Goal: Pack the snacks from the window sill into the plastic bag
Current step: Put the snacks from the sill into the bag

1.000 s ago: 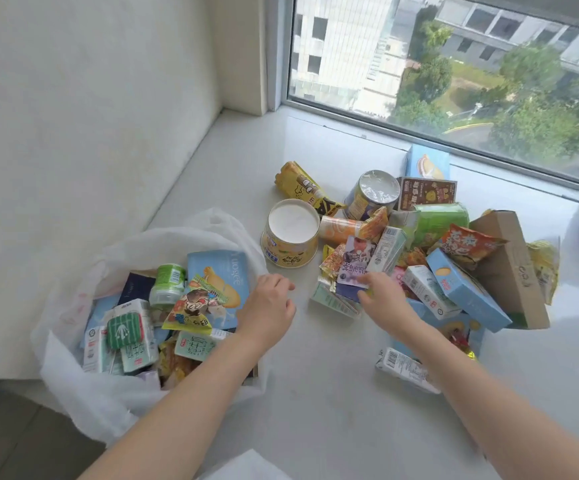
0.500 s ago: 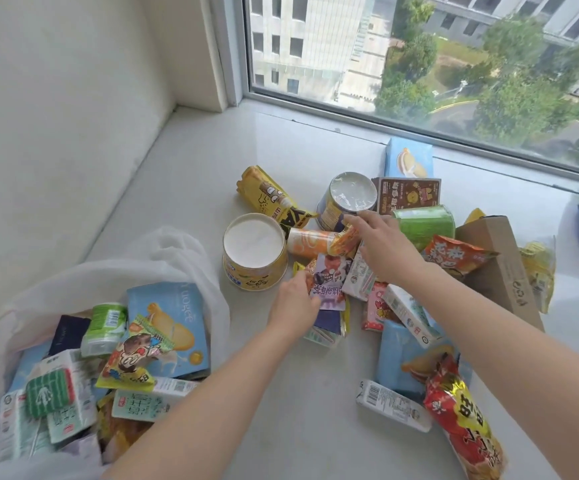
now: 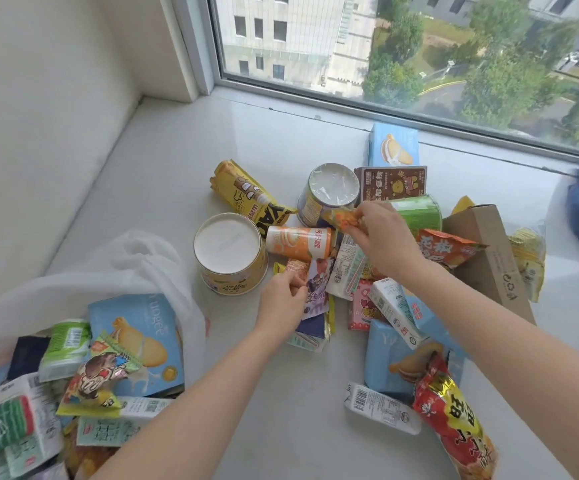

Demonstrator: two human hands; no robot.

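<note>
Your left hand (image 3: 283,301) pinches the near-left edge of a small purple sachet (image 3: 317,289) lying in the pile. Your right hand (image 3: 380,237) pinches the crimped end of an orange wrapper (image 3: 345,218), lifted just above the heap. Both items look light and soft. Foil of this kind is likely slippery, so take it at the crimped seam, as you do now.

Just left of the hands lie one orange tube (image 3: 298,243) on its side and one upright paper tub (image 3: 230,252). A second tub (image 3: 329,194), film-lidded, leans beyond them. Tubs are probably stiff at the rim but weak at the lid, so grip the wall. One yellow bag (image 3: 246,194) lies far left of the pile.

Two light-blue boxes remain on the sill: one far (image 3: 392,144) by the glass, one near (image 3: 399,362) beneath a red foil bag (image 3: 454,420). Boxes are rigid; hold them across their flat faces. One brown cardboard box (image 3: 489,254) stands at the right, with one green pack (image 3: 419,213) beside it. Several smaller cartons and sachets overlap too closely to count.

The plastic bag (image 3: 149,265) lies open at near left on the window sill (image 3: 163,161), already holding a third light-blue box (image 3: 139,344) and a number of smaller packs.
</note>
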